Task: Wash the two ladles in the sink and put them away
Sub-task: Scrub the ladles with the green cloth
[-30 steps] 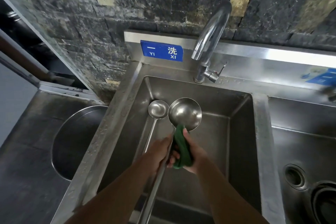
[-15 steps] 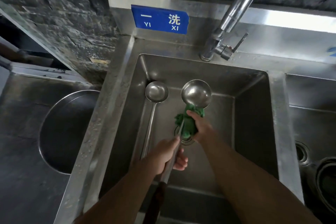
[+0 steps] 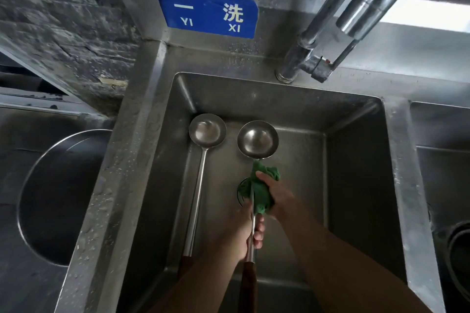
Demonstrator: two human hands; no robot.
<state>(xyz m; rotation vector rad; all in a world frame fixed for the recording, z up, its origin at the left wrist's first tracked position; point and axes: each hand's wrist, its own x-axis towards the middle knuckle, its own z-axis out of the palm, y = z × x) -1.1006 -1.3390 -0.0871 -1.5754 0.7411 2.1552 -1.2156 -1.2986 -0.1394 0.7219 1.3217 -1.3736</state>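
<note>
The steel sink [image 3: 356,173] contains two ladles: the free ladle [image 3: 206,132] lies on its bottom, at 9 o'clock of the held ladle [image 3: 257,138]. A faucet [image 3: 368,5] and blue sign [image 3: 207,11] stand at 12 o'clock, against a dark stone wall [image 3: 63,20]. The left hand [image 3: 244,234] grips the held ladle's handle; the right hand [image 3: 279,195] holds a green cloth [image 3: 262,193] around its shaft.
</note>
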